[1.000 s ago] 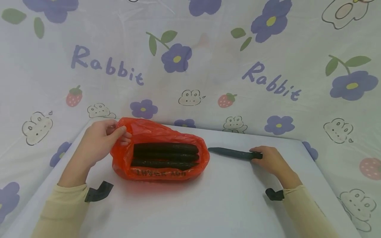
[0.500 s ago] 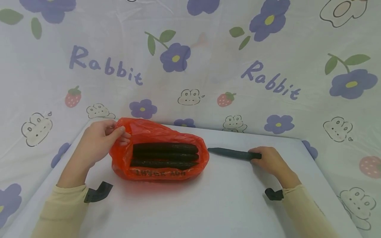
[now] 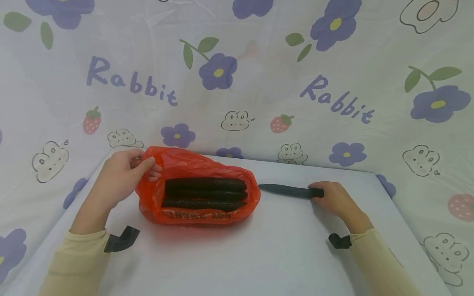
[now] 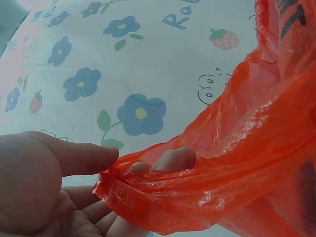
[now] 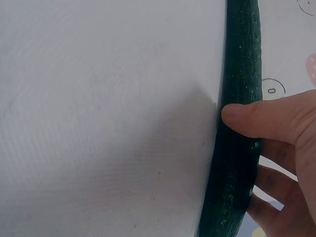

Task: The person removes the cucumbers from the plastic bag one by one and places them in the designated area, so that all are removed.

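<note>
An orange plastic bag (image 3: 200,187) lies on the white table (image 3: 259,246) with three dark green cucumbers (image 3: 205,193) showing through its open mouth. My left hand (image 3: 124,174) pinches the bag's left edge; the left wrist view shows the thumb and fingers curled into the bag's rim (image 4: 163,182). To the right of the bag lies another dark green cucumber (image 3: 286,190). My right hand (image 3: 333,199) grips that cucumber's right end, with the thumb pressed on its side (image 5: 242,118).
A cloth printed with purple flowers, strawberries and the word "Rabbit" (image 3: 237,74) hangs behind and around the table. The table's far edge (image 3: 314,166) runs just behind the bag and the loose cucumber.
</note>
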`<state>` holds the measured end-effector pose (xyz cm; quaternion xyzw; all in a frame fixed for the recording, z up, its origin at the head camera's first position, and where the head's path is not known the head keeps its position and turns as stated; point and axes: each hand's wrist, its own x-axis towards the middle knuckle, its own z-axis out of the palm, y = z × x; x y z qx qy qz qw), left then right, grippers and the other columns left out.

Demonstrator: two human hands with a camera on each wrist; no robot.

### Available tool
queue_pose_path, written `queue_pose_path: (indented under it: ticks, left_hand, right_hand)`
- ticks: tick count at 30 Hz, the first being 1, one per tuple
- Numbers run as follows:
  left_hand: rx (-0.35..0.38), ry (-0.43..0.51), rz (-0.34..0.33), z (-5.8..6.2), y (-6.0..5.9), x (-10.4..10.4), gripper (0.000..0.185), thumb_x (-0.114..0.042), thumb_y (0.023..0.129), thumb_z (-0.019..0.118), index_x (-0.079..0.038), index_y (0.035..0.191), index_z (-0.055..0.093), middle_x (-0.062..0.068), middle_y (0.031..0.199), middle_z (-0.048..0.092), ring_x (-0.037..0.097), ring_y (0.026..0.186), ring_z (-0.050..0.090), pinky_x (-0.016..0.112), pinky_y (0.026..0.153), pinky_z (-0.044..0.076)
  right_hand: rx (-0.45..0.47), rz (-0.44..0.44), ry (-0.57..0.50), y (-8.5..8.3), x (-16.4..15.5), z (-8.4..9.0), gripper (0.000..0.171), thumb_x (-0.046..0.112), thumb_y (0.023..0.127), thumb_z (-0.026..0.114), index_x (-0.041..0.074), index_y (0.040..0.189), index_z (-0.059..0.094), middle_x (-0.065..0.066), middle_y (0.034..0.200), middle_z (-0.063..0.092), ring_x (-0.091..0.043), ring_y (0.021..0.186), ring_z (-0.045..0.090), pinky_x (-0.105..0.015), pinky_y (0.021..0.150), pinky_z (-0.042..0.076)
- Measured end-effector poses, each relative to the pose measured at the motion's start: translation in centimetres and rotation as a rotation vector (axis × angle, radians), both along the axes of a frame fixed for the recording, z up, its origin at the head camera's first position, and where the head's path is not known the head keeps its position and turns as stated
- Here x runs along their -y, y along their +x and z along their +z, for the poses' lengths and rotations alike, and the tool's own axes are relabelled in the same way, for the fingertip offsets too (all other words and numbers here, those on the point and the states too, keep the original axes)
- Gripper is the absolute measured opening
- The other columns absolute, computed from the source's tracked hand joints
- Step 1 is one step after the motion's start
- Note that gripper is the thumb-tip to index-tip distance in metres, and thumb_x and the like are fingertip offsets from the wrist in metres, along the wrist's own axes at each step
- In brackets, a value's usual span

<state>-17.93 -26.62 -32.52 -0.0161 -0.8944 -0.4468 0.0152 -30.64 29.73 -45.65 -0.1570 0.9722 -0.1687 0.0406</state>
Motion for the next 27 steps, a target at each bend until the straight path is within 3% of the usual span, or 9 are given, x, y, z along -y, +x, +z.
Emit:
queue_pose_path:
  ticks: [9,15,27]
  left_hand:
    - [0.010,0.015,0.005,-0.1,-0.2,0.1,0.039,-0.027,0.115,0.057,0.005,0.137,0.063,0.014,0.110,0.078,0.028,0.101,0.078,0.052,0.101,0.058]
    - [0.012,0.018,-0.002,-0.1,-0.2,0.1,0.041,-0.027,0.115,0.057,0.005,0.139,0.062,0.014,0.111,0.078,0.028,0.101,0.078,0.053,0.103,0.057]
    - [0.010,0.021,-0.007,-0.1,-0.2,0.1,0.044,-0.027,0.115,0.057,0.006,0.144,0.058,0.015,0.111,0.078,0.030,0.102,0.078,0.054,0.104,0.056]
  right_hand:
    - [-0.014,-0.004,-0.023,0.4,0.2,0.4,0.045,0.009,0.095,0.079,-0.002,0.138,0.070,-0.027,0.142,0.066,-0.051,0.138,0.055,-0.068,0.116,0.040]
    - [-0.091,-0.005,-0.073,0.6,0.2,1.0,0.047,0.020,0.099,0.080,0.002,0.141,0.070,-0.022,0.144,0.067,-0.048,0.140,0.055,-0.067,0.116,0.041]
    - [-0.247,0.103,-0.150,2.1,3.8,4.6,0.047,0.023,0.097,0.084,0.005,0.139,0.072,-0.019,0.139,0.070,-0.042,0.134,0.062,-0.063,0.113,0.047]
